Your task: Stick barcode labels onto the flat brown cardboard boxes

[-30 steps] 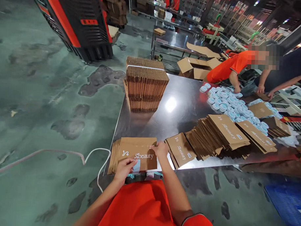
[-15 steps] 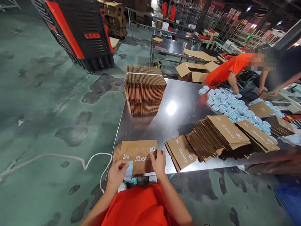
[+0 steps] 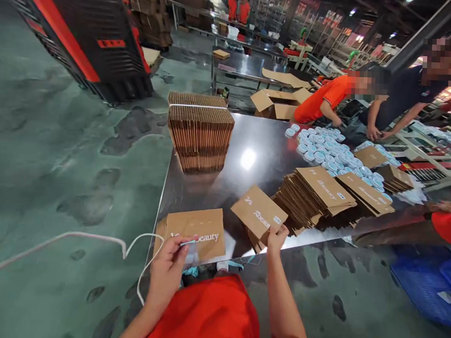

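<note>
My right hand (image 3: pixel 276 238) grips the near corner of a flat brown cardboard mailer (image 3: pixel 259 209), printed "Sbeauty" in white, with a small barcode label at its corner. That mailer is tilted over the near end of a fanned row of similar mailers (image 3: pixel 302 196). My left hand (image 3: pixel 167 259) pinches a thin, pale blue sheet of labels (image 3: pixel 191 250) between thumb and fingers. Beneath the sheet, at the table's near left corner, lies a stack of mailers (image 3: pixel 205 222); the top one shows the same lettering, partly covered by my hand, and no label is visible on it.
A strapped bundle of folded cardboard (image 3: pixel 200 133) stands on the metal table (image 3: pixel 248 140). Several round blue-white packs (image 3: pixel 322 147) are heaped at the far right. Two people (image 3: pixel 320 103) work beyond them. A white cable (image 3: pixel 93 236) runs at left; blue crates (image 3: pixel 421 284) stand at right.
My right hand has moved right, from the left stack to the fanned row, with the labelled mailer. My left hand has stayed near the left stack with its sheet, which has turned edge-on.
</note>
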`<state>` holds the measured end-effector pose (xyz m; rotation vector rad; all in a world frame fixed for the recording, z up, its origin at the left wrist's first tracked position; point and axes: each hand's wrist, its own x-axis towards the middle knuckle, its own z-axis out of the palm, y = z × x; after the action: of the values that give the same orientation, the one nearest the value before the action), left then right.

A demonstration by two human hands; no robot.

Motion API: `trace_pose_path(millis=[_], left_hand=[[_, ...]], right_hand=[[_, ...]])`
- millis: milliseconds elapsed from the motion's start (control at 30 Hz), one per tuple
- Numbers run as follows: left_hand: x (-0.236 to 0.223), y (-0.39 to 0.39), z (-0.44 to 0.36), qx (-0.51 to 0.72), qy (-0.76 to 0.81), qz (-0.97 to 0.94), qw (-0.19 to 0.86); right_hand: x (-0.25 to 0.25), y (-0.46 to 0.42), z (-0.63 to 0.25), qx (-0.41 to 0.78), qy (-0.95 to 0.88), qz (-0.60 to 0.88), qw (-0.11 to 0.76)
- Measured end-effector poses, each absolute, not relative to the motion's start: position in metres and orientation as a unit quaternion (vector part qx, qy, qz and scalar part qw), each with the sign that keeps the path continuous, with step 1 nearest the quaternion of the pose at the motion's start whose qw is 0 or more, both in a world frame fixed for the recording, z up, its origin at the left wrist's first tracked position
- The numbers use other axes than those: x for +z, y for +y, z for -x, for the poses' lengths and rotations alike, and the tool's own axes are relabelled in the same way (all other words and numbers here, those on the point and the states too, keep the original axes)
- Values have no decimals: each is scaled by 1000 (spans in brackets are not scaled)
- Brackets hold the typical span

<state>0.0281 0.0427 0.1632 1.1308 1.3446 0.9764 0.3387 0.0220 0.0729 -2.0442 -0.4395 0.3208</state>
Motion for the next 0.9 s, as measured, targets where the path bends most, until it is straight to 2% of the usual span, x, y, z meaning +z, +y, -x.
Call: trace_pose_path(millis=[67,133,233,333,433,567,900], left_hand=[[162,42,-36,417,558,-468,544],[159,41,-41,413,545,-459,567],[156,38,-42,399,523,-477,583],[158,36,-40,385,504,-480,606],[162,36,-38,374,502,-478,617],[164,38,-39,389,520,-444,618],[154,44,-32,360,534,-422,638]], right_hand=[[61,16,-348,129,-139,889,417],[54,14,-331,149,-146,894,398],[67,16,-275,220,-230,846,427],[106,22,-220,361,-380,698,488],[150,27,-190,447,-462,594,483],[176,27,-179,460,-503,559,472],[172,27,-176,490,-486,564,453]])
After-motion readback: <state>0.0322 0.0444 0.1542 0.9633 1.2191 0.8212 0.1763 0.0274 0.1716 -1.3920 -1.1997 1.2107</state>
